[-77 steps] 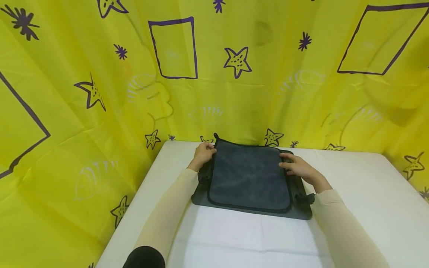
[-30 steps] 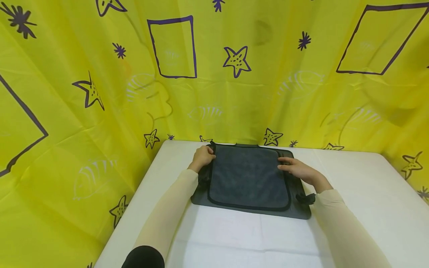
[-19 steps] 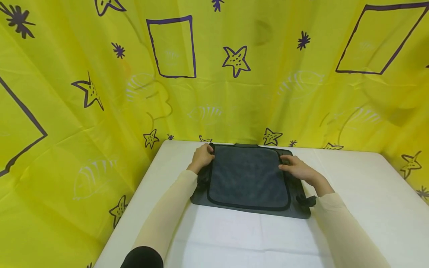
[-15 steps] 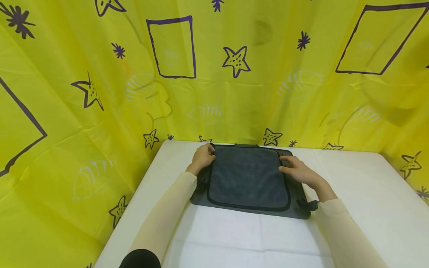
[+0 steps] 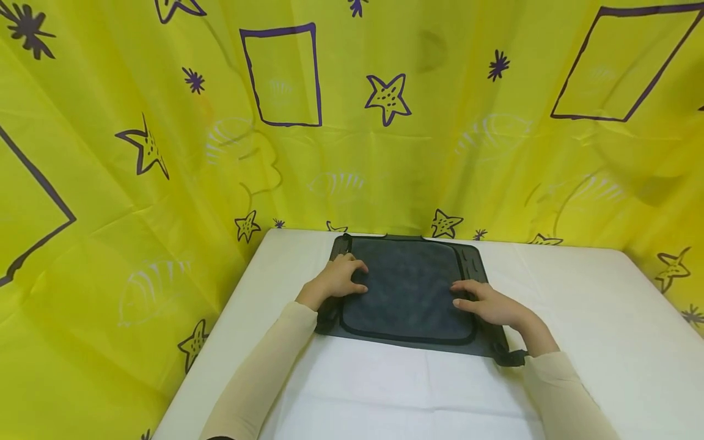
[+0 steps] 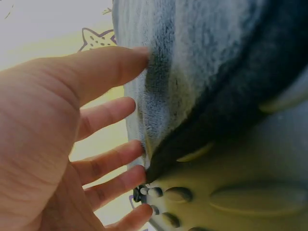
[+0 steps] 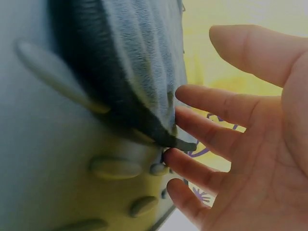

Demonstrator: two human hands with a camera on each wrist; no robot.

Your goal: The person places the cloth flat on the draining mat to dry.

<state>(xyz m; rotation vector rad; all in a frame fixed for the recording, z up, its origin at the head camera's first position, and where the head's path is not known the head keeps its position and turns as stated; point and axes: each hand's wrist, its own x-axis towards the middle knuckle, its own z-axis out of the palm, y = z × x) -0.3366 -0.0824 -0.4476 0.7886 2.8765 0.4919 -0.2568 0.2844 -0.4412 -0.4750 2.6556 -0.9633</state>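
Observation:
A dark blue-grey cloth [image 5: 407, 290] with black edging, a plush towel up close, lies spread over a dark grey board [image 5: 489, 349]. My left hand [image 5: 335, 278] is at the cloth's left edge, fingers loosely spread, fingertips over the plush. In the left wrist view the thumb [image 6: 115, 65] overlaps the cloth and the other fingertips come right at its border. My right hand [image 5: 492, 302] is at the right edge, fingers relaxed and apart, with the fingertips at the black edging in the right wrist view. Neither hand grips anything.
The board stands near the far side of a white-covered table [image 5: 385, 391]. Slots [image 5: 470, 263] show along its right side, and oval raised shapes [image 7: 115, 167] in the right wrist view. Behind hangs a yellow curtain [image 5: 352, 153] with purple stars and frames.
The cloth's far left corner, raised at first, now lies down on the board. My left hand has let go there and moved nearer and inward; my right hand has slid nearer along the right edge.

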